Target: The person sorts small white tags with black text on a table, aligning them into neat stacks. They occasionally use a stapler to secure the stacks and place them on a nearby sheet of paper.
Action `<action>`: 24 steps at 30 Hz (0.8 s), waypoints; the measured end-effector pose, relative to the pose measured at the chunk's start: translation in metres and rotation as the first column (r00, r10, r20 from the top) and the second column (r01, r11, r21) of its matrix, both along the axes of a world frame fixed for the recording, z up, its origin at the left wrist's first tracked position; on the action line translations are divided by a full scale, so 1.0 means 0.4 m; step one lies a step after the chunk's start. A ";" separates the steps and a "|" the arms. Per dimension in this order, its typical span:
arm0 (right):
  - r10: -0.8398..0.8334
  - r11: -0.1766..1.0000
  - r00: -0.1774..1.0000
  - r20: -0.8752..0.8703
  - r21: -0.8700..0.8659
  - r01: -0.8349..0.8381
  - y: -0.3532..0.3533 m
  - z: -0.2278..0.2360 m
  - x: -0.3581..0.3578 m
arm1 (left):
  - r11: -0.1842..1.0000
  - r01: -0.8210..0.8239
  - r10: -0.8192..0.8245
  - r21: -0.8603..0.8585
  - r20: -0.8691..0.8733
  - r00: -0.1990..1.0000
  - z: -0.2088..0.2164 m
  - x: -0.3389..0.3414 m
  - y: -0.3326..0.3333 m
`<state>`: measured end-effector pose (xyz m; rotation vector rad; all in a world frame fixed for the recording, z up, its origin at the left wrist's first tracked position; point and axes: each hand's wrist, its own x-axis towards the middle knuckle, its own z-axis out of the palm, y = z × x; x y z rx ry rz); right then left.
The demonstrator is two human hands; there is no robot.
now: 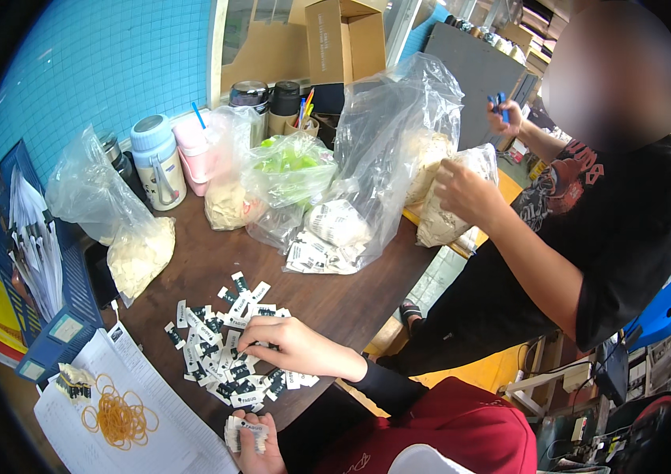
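My left hand holds a small stack of white fabric labels at the table's near edge. Over the loose pile of black-and-white labels, my right hand reaches in from the right, palm down. Its thumb and forefinger pinch together on a dark label at the pile; the fingertips partly hide it. The labels lie scattered and overlapping on the brown table.
Rubber bands and a banded label bundle lie on papers beside a blue file rack. Plastic bags, bottles and a pink cup line the back. Another person holds a blue-handled tool and touches a filled bag.
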<state>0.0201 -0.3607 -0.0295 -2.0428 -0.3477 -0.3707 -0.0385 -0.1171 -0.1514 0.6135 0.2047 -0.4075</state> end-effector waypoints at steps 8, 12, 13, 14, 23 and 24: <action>-0.001 1.000 0.998 -0.057 -0.004 0.001 -0.003 0.000 -0.009 | 1.000 0.002 -0.002 -0.006 -0.003 1.000 -0.003 0.004 0.002; -0.002 1.000 0.999 -0.038 -0.010 0.002 -0.003 0.000 -0.011 | 1.000 0.005 -0.005 -0.014 0.013 1.000 0.001 0.002 0.001; -0.001 1.000 0.999 -0.039 -0.010 0.001 -0.003 -0.001 -0.011 | 1.000 0.007 -0.007 -0.011 0.020 1.000 0.002 0.002 0.000; 0.004 1.000 0.999 -0.042 -0.001 -0.004 -0.003 -0.001 -0.011 | 1.000 0.009 -0.009 -0.008 0.026 1.000 0.004 0.003 0.000; 0.003 1.000 1.000 -0.029 0.001 -0.003 -0.003 -0.003 -0.013 | 1.000 -0.002 0.002 0.002 0.011 1.000 0.011 0.002 -0.003; -0.001 1.000 1.000 -0.030 -0.011 0.001 -0.003 -0.003 -0.013 | 1.000 -0.001 0.002 -0.005 0.016 1.000 0.010 0.002 -0.003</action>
